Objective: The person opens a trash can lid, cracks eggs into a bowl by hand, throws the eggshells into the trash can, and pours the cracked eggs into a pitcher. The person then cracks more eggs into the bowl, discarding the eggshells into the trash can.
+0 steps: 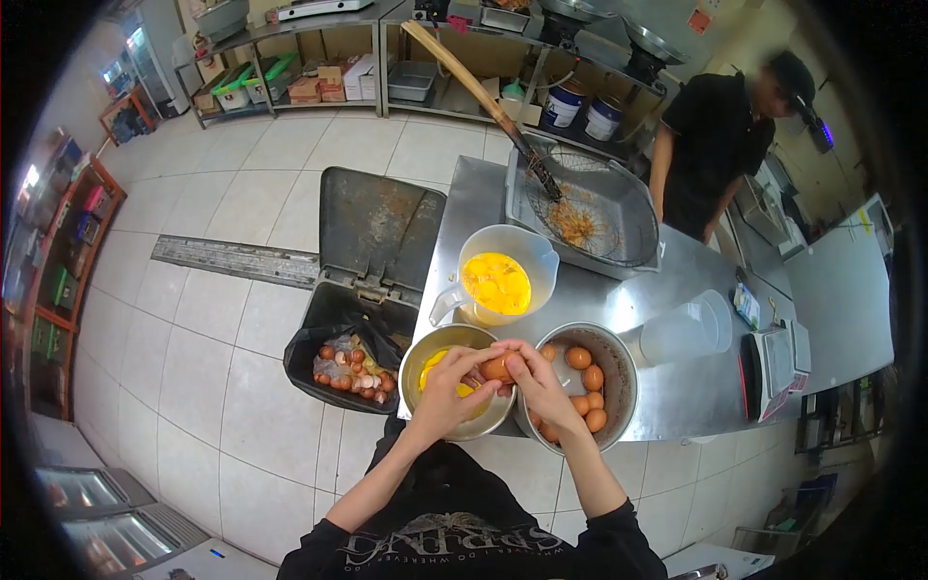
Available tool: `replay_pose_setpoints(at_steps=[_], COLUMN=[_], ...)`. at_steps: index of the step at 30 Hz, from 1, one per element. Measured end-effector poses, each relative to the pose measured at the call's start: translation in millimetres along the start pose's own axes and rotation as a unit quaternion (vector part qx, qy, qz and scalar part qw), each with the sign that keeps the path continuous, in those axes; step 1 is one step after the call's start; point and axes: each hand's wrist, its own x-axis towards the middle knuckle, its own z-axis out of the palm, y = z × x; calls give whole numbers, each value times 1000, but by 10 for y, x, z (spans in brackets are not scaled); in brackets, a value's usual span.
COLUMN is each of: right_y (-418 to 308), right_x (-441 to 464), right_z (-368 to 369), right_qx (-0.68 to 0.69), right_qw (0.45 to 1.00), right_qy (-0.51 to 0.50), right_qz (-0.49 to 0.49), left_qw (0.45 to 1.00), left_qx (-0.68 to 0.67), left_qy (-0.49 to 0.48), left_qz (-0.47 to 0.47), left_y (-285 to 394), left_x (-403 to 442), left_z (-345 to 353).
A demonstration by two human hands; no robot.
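Observation:
A brown egg (pixel 499 366) is held between my two hands, above the right side of a steel bowl (pixel 414 372). My left hand (pixel 449 387) closes its fingers on the egg from the left, and my right hand (pixel 535 377) grips it from the right. Yellow egg yolk (pixel 432 365) lies in the bowl, partly hidden by my left hand. To the right, a deep metal pot (pixel 626 387) holds several whole brown eggs (pixel 578 359). Behind the bowl stands a clear plastic jug (pixel 543 253) with several yolks (pixel 497 282) in it.
An open black bin (pixel 307 329) with eggshells (pixel 353 372) stands left of the steel table (pixel 619 300). On the table are a grey tub (pixel 643 266) with a wire strainer (pixel 580 217), a clear container (pixel 691 324) and a scale (pixel 773 362). A person (pixel 715 145) stands at the far right.

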Motion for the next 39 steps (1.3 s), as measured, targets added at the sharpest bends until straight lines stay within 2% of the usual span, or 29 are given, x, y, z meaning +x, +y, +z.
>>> replay_pose_setpoints(at_steps=[1,3,4,6,7,9,13,16,18,20,21,22,24,25,26,28,30,31,32,33,34,35,36,39], right_y=[-13,-58,-53,-10,55,202,244,261,306,306,303,238,106,131,85,-78,247,485,706,845,924,1000,1032,1035], right_x=[-6,-49,-45,-18,10,83,141,127,146,150,142,96,5,18,-30,-166,-67,35,133,221,315,386,415,376], right_z=[12,57,61,64,81,174,307,348,256,254,259,311,449,470,413,188,-485,-802,-994,-1013,-992,-981,-954,-933], right_qx=[0,-65,-64,-286,-285,-372,-393,-451,-478,-485,-490,-494,-416,-409,-410,-401,-391,-424,-454,-447,-449,-450,-444,-472], right_qw=[1000,992,992,952,952,908,898,872,833,824,817,816,877,864,864,850,852,845,837,838,827,814,814,793], right_qy=[-1,-54,-55,-27,-27,22,46,66,34,43,54,60,61,79,84,228,335,316,297,305,337,367,373,385], right_qz=[-3,-89,-89,-108,-108,-191,-191,-178,-277,-289,-300,-295,-233,-283,-279,-253,-96,-81,-66,-67,-24,21,21,-2], left_qw=[1000,1000,1000,1000,999,998,991,991,992,996,998,998,997,993,993,984,969,924,856,853,854,859,860,861], left_qx=[-12,-6,-2,19,39,63,123,123,118,93,58,52,65,106,103,92,182,327,463,451,456,419,379,370], left_qy=[-7,-11,-15,-15,-16,4,54,41,13,10,-11,-18,9,29,23,58,78,125,169,198,194,242,290,314], left_qz=[5,-3,-12,-15,-17,-19,-8,-37,-40,-12,-38,-37,-28,-48,-48,-144,-149,-156,-156,-171,-160,-168,-179,-150], left_y=[-27,-59,-67,-76,-85,-135,-328,-418,-440,-433,-437,-367,-225,-267,-251,-234,-605,-675,-745,-903,-962,-1019,-1028,-1084], left_x=[13,5,4,2,-1,-42,-132,-160,-154,-123,-114,-101,-106,-141,-185,-276,-405,-441,-473,-504,-503,-514,-520,-552], left_z=[-8,-98,-128,-137,-134,-71,22,-118,-232,-282,-286,-244,-146,-74,-96,-383,-797,-830,-863,-915,-926,-945,-963,-998])
